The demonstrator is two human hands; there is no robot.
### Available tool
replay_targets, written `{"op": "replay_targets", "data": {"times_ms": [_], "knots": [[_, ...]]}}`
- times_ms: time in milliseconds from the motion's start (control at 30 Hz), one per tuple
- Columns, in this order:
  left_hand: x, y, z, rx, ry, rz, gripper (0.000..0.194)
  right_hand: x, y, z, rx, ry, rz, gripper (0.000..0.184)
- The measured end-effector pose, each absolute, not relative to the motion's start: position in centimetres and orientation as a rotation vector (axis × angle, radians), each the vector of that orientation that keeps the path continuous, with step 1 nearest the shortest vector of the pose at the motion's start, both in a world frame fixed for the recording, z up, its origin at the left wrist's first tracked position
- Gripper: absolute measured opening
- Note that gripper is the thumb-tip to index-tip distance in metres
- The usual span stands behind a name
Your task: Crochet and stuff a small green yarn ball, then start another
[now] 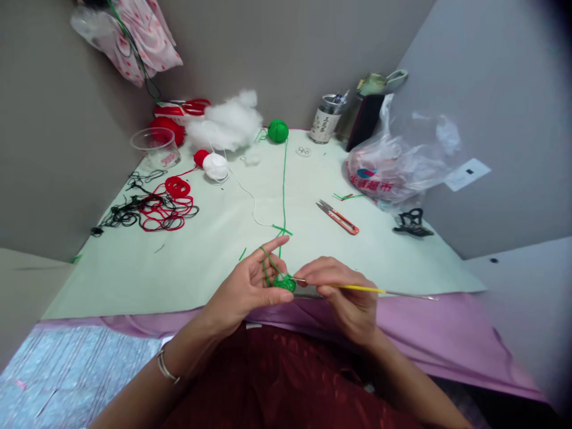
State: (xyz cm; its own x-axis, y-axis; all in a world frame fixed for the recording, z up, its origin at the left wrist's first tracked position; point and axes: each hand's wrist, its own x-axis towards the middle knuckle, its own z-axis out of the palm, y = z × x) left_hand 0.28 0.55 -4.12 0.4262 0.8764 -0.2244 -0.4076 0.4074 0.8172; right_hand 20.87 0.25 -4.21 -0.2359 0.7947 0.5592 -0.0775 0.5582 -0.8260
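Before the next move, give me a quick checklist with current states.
1. Left-hand grip on the green crocheted piece: ok, held at the fingers.
2. Right-hand grip on the yellow-handled tool: ok, held near its working end.
3. Tool tip caught in a stitch: cannot tell, too small; it is right at the piece.
4. Green yarn clear of the snips between the green ball and the hands: ok, they lie to its right.
5. Red cord and black cord separate: not ok, tangled together at the table's left.
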Motion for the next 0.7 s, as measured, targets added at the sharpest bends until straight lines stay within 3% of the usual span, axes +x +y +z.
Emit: {"op": "replay_targets", "data": {"times_ms": [200, 433, 500, 567, 633, 700], "knots": [[-0.7, 0.8, -4.1, 0.888, 0.726, 0.825, 0.085, 21.8, 0.3, -3.8, -0.674, -1.606, 1.042, 0.019], [-1.1, 1.0, -3.7, 0.888, 0.706, 0.781, 0.057, 21.3, 0.5, -4.4, -0.657, -1.332, 1.357, 0.018], [-0.6, 0.6, -3.9, 0.871, 0.718, 0.834, 0.056, 20.6, 0.3, -4.4, -0.704, -1.438, 1.191, 0.018], [0.1, 0.2, -4.3, 0.85, 0.747, 0.921, 0.059, 20.0, -0.1, -4.6, -0.793, -1.679, 0.79, 0.018], [0.7, -0.3, -4.7, 0.827, 0.764, 0.994, 0.064, 19.6, -0.5, -5.1, -0.814, -1.874, 0.346, 0.025], [1.1, -0.6, -4.9, 0.794, 0.751, 1.014, 0.067, 19.3, -0.9, -5.8, -0.803, -1.918, 0.224, 0.036]]}}
